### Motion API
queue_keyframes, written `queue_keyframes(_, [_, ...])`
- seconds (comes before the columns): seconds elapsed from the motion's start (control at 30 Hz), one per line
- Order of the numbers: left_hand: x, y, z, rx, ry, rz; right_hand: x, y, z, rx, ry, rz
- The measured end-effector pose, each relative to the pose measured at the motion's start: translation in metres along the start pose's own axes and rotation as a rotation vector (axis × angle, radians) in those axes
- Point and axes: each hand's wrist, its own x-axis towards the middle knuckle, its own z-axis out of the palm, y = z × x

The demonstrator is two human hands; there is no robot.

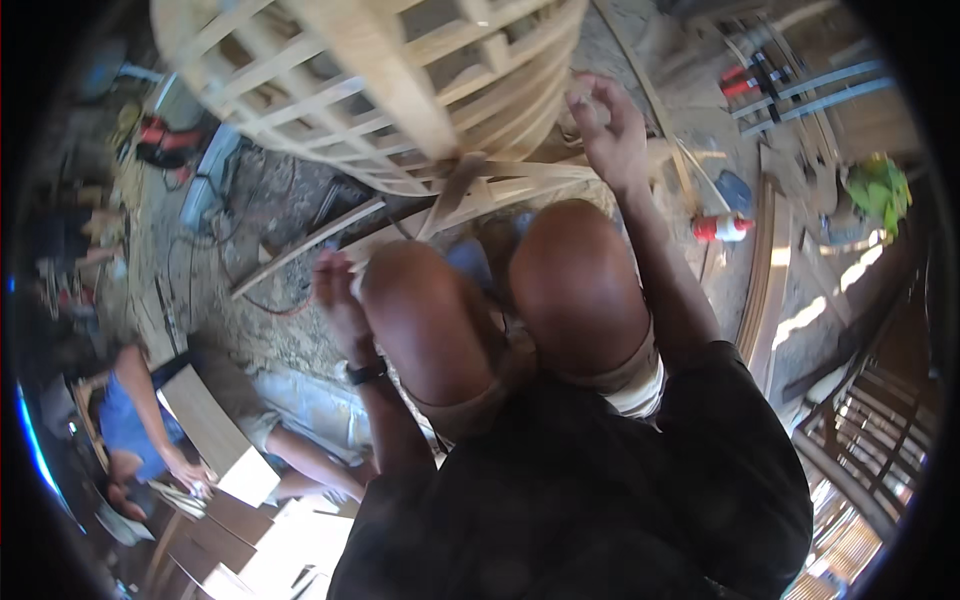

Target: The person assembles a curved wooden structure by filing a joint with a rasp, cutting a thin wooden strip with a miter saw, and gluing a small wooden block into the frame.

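A large curved lattice of pale wooden slats (390, 85) stands in front of my knees, with a wide slat running down its middle. My right hand (612, 135) is raised beside the lattice's right edge. Its fingers are bent but apart, and nothing shows in them. Whether it touches the wood I cannot tell. Low beside my left knee is my left hand (338, 298), a dark band on its wrist. Its fingers look loosely apart and somewhat blurred, with nothing visible in them. Wooden strips (520, 180) cross at the lattice's foot.
A red and black power tool (165, 145) lies at the far left. On the right are a red and white bottle (722, 228), clamps with long metal bars (810, 95) and long boards (765, 270). At lower left another person (150, 410) handles a board (215, 430).
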Motion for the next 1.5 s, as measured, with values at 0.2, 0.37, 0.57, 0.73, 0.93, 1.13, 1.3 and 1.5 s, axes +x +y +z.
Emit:
queue_keyframes(0.2, [0.0,0.223,0.077,0.062,-0.348,0.391,-0.123,0.12,-0.085,0.24,0.019,0.675])
queue_keyframes(0.37, [-0.04,0.236,0.19,0.227,-0.593,0.225,-0.231,0.251,-0.163,1.212,0.853,1.282])
queue_keyframes(0.57, [0.005,0.129,0.278,0.366,-0.337,0.239,-0.225,0.324,-0.215,1.272,1.063,1.021])
queue_keyframes(0.73, [0.025,0.096,0.324,0.639,-0.012,0.477,-0.196,0.381,-0.23,1.553,0.872,0.949])
queue_keyframes(0.93, [0.027,0.106,0.345,0.441,0.087,0.306,-0.175,0.421,-0.225,1.694,0.705,0.964])
queue_keyframes(1.13, [-0.017,0.073,0.369,0.34,-0.049,0.486,-0.166,0.478,-0.299,1.94,0.936,0.999])
queue_keyframes(1.3, [-0.024,0.09,0.319,0.164,-0.152,0.411,-0.111,0.368,-0.204,1.518,1.191,0.974])
queue_keyframes(1.5, [-0.04,0.168,0.29,0.201,-0.32,0.606,-0.003,0.142,-0.235,1.587,0.3,0.152])
